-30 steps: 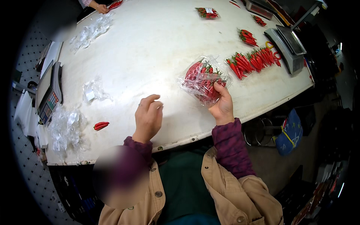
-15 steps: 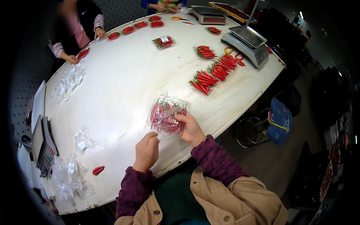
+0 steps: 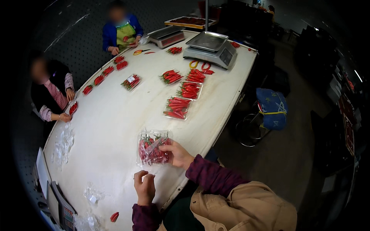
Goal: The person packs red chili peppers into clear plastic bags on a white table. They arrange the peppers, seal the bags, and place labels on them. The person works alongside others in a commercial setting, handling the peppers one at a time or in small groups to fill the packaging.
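Observation:
My right hand [image 3: 178, 154] grips the right side of a clear plastic pack of red chili peppers [image 3: 150, 151], its thumb lying on top. The peppers' green stems point away from me, and loose, wrinkled clear film covers them. Just below the pack's near edge is my left hand [image 3: 144, 187], its fingers curled. Whether anything thin is between those fingers is hidden. Beyond the pack, several trays of red chilies [image 3: 177, 107] stand in a row leading toward a digital scale [image 3: 212, 49].
Crumpled clear bags [image 3: 63, 146] lie along the left of the white table [image 3: 111, 127]. A few loose chilies [image 3: 114, 216] sit near its front. Two co-workers handle chilies at the far left. Scissors [image 3: 194, 64] lie by the scale; a stool with a blue cushion [image 3: 272, 109] stands right.
The view has swung to the right and up, showing more of the co-workers. My left hand has drawn slightly away from the pack; my right hand keeps its hold.

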Available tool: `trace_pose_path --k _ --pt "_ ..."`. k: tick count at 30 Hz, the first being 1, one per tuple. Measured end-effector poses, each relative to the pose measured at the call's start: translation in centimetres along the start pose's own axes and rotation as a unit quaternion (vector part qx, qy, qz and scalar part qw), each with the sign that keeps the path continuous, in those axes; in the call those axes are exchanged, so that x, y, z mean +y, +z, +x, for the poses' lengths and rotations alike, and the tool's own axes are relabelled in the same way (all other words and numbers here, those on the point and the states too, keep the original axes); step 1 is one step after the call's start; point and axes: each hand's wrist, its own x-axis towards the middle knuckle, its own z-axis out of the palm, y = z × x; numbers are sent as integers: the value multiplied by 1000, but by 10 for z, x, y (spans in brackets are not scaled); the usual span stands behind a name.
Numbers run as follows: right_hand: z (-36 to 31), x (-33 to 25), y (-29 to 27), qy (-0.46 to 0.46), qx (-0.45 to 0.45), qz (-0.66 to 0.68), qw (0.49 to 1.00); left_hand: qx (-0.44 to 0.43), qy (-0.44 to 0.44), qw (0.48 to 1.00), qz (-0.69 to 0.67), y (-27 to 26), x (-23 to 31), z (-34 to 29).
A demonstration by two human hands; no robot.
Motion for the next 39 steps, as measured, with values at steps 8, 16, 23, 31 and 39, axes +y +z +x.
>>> trace_pose_path --k 8,16,23,31,39 --pt "-11 -21 -20 -23 -4 34 999 -18 106 993 48 -4 14 26" --pt "-25 -45 -6 -152 7 -40 988 -27 -110 993 -21 8 20 31" --pt "-41 -17 24 -305 -121 -605 725 -46 -428 404 -807 6 41 47" --pt "-34 9 15 -330 -136 -789 500 100 -270 203 -936 3 -3 17" --pt "-2 44 -34 114 -7 -69 991 112 -447 335 -822 35 -25 -13"
